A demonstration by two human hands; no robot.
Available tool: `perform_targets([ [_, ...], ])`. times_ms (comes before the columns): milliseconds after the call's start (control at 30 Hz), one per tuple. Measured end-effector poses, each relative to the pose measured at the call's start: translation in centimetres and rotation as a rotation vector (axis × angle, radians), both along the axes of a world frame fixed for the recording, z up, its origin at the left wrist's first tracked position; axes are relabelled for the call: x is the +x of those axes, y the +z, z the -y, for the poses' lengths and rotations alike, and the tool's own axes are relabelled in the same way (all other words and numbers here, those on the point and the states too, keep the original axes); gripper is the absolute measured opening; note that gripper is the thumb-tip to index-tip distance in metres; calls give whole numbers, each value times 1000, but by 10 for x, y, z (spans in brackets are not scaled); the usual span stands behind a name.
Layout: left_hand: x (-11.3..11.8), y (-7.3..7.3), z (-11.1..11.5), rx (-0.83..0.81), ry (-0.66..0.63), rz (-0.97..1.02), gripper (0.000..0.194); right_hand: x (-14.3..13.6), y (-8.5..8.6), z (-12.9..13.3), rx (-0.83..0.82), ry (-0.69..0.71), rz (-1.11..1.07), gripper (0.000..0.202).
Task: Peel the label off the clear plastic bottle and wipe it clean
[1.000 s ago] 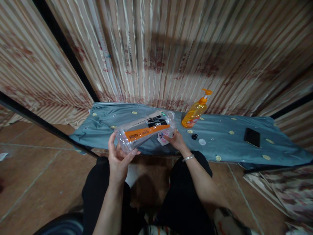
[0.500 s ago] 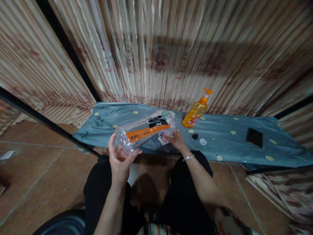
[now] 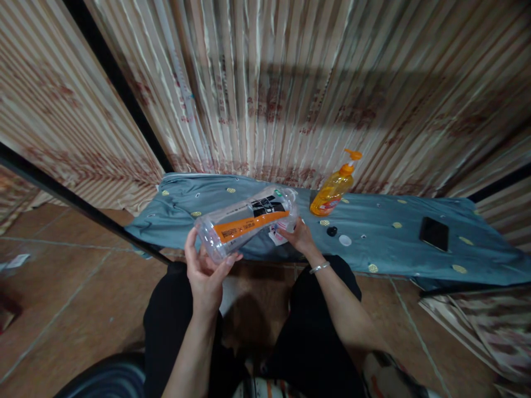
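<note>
A large clear plastic bottle [image 3: 249,220] with an orange and black label lies tilted between my hands, above the cloth. My left hand [image 3: 207,268] is wrapped round its left end. At the other end, lower right, my right hand [image 3: 299,235] is closed on the bottle, and some of its fingers are hidden. Just behind that hand a small white and pink item [image 3: 277,233] shows; I cannot make out its kind. Right of the bottle stands an orange pump bottle [image 3: 332,190]. A small black cap [image 3: 332,231] and a white disc [image 3: 345,240] lie near my right hand.
A blue-grey cloth [image 3: 385,237] with yellow patterns covers the low bench. Toward its right end lies a black phone-like slab [image 3: 434,233]. Striped curtains [image 3: 265,99] hang close behind, and dark poles [image 3: 120,91] slant down at the left.
My hands and the clear bottle hold almost the same pose. The whole view has shifted only very slightly.
</note>
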State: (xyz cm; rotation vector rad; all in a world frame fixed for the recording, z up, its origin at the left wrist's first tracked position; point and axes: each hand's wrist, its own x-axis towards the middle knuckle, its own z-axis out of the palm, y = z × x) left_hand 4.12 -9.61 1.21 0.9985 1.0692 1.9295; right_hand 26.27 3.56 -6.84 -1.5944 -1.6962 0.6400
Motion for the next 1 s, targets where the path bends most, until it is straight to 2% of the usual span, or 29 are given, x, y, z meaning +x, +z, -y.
perform_targets([
  [133,1,2,2,23,6,38,83,1,2,1,10,17,1,49],
  [367,-1,-4,0,6,16,66,85,2,1,0,17,2,-30,48],
  [567,-4,-14,-9,-13,-64,214,67,3,0,-1,15,-12,-18,49],
  [667,-6,-19,-11,-19,-93,267,64,2,2,0,18,10,-30,52],
  [1000,-8,-15,-16,-10,-95,276,60,1,5,3,-16,4,12,52],
])
